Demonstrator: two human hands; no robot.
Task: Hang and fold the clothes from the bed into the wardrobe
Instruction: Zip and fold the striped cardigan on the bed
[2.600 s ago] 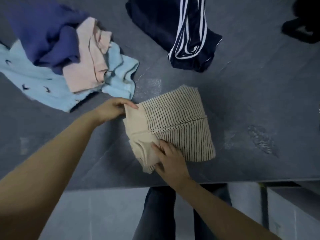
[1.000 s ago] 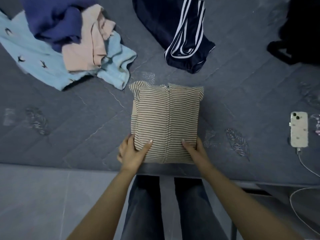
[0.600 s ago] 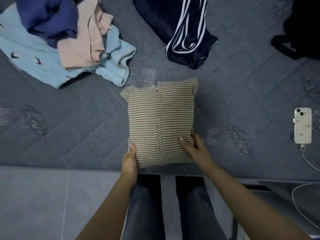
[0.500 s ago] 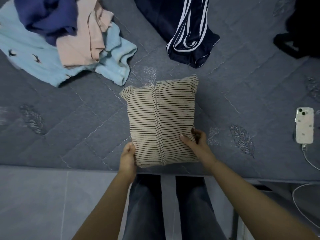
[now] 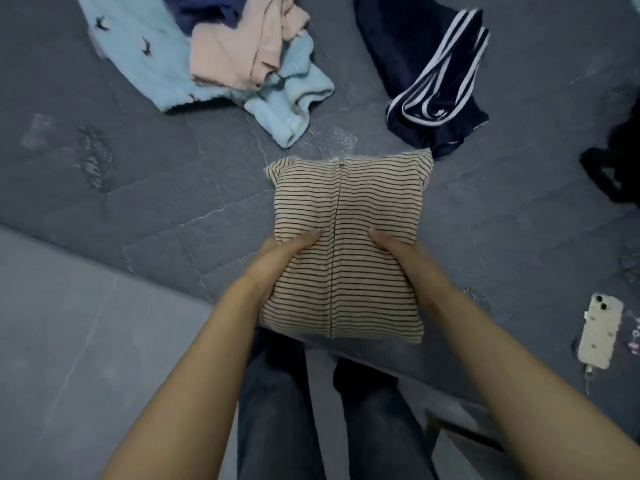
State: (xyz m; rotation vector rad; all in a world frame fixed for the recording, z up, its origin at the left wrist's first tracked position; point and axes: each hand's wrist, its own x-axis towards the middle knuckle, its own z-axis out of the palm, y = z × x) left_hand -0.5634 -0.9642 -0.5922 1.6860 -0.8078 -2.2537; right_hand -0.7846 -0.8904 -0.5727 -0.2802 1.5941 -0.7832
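A folded beige top with thin dark stripes [image 5: 349,216] is lifted off the grey bed [image 5: 166,202], over its near edge. My left hand [image 5: 277,258] grips its left side, thumb on top and fingers hidden beneath. My right hand [image 5: 398,254] grips the right side the same way. On the bed behind lie a light blue garment with small bird prints [image 5: 138,57], a peach garment [image 5: 235,53] on top of it, a purple-blue one [image 5: 197,8] at the top edge, and a navy garment with white stripes [image 5: 436,74].
A white phone [image 5: 601,330] on a cable lies at the bed's right edge. A black object [image 5: 616,168] sits at the far right. Grey tiled floor [image 5: 69,341] and my jeans-clad legs [image 5: 277,410] are below the bed edge.
Both hands slid further up the sides of the striped top and raised it off the bed toward me. The view shifted right, so the clothes pile moved right in frame.
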